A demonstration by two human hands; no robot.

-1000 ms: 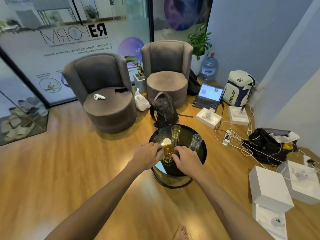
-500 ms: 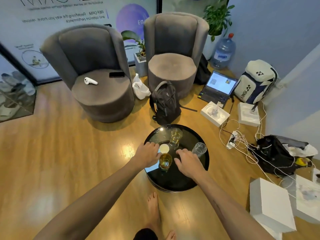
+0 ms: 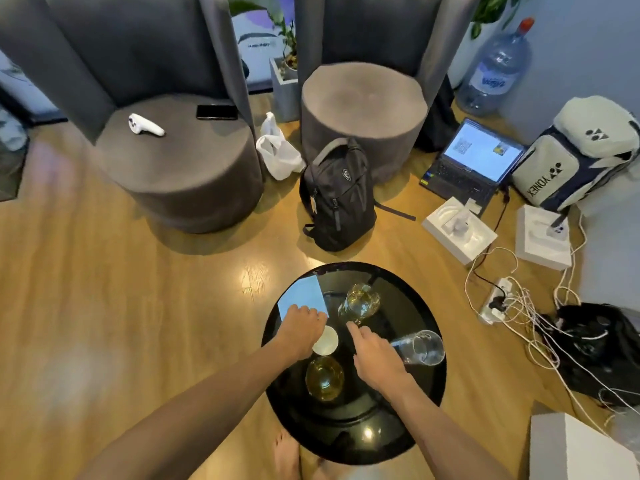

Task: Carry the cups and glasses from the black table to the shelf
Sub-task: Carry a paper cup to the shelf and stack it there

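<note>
Your left hand (image 3: 302, 328) curls beside the small white cup (image 3: 325, 340), grip unclear. Your right hand (image 3: 375, 355) holds nothing, fingers (image 3: 353, 329) loose, reaching toward the clear amber-filled glass (image 3: 360, 303) on the round black tabletop (image 3: 408, 393).

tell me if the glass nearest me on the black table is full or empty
Partly full at least: the nearest glass on the black table holds yellow liquid. From this top-down view its exact level cannot be told.

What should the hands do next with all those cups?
Probably close the left hand round the white cup it rests against, while the right hand reaches for a glass. Nothing is lifted yet; all still stand on the black table.
</note>
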